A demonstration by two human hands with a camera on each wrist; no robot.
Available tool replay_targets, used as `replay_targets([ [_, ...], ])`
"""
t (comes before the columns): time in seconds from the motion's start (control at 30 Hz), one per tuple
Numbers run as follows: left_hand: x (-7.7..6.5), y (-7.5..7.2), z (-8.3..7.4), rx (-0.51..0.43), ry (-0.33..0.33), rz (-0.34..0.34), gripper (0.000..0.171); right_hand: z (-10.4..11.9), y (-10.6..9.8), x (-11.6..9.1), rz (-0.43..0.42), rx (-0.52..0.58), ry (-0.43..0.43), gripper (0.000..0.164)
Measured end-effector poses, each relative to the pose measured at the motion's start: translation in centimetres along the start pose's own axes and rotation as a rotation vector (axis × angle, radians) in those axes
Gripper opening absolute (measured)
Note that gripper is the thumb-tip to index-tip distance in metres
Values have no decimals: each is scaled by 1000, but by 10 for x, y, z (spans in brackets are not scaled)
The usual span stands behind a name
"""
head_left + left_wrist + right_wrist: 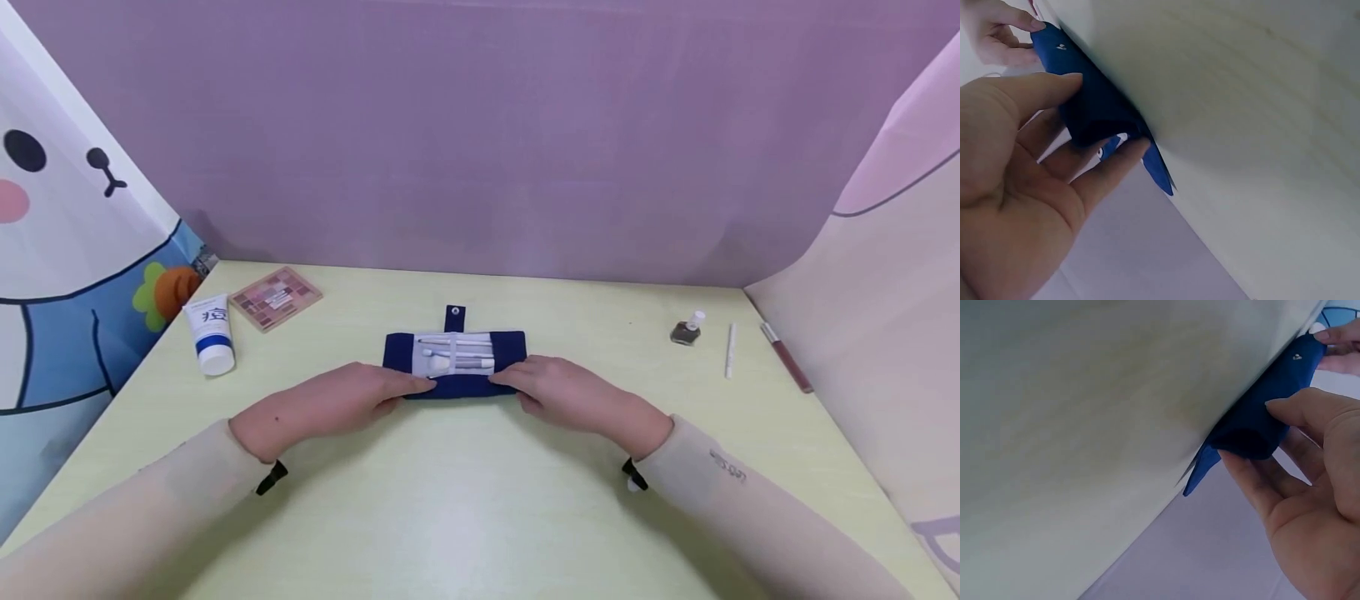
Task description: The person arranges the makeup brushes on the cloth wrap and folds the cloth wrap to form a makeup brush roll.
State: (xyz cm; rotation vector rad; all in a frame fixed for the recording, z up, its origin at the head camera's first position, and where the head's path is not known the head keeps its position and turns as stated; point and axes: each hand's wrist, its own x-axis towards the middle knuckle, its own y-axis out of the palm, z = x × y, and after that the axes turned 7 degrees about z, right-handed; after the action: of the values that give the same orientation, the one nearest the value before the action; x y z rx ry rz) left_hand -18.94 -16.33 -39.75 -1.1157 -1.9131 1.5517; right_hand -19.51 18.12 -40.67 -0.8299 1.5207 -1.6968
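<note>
A navy fabric brush case lies mid-table in the head view, its near side folded up into a roll. Several makeup brushes show in the pale middle section, and a snap strap sticks out at the far side. My left hand grips the left end of the fold, thumb on the near face and fingers over the top. At the other end my right hand holds the fold the same way. Both wrist views show the hollow end of the blue roll between thumb and fingers.
To the left stand a white cream tube and an eyeshadow palette. On the right are a small bottle with a white cap, a thin white stick and a brownish-red tube. A purple cloth hangs behind the table.
</note>
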Motion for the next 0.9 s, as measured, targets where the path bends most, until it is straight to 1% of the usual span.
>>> replay_targets([
  [0.07,0,-1,2,-25,-12,14,51,-2,-2,0,24,38,18,42],
  [0.23,0,-4,8,-85,-32,53,53,-7,-11,-3,130,171,62,45],
  [0.33,-1,-8,10,-160,-45,89,52,-10,-17,-5,196,267,72,45],
  [0.47,-3,-12,10,-261,-63,133,49,-15,-22,-5,250,371,67,42],
  [0.67,-3,-12,13,-352,-71,152,44,-22,-22,-5,304,518,106,41],
  [0.73,-2,-12,15,-385,-80,148,45,-25,-22,-4,307,551,129,40],
  [0.8,0,-12,19,-413,-104,141,46,-28,-22,-2,305,585,154,39],
  [0.9,4,-11,25,-434,-128,114,45,-34,-22,4,291,632,185,38],
])
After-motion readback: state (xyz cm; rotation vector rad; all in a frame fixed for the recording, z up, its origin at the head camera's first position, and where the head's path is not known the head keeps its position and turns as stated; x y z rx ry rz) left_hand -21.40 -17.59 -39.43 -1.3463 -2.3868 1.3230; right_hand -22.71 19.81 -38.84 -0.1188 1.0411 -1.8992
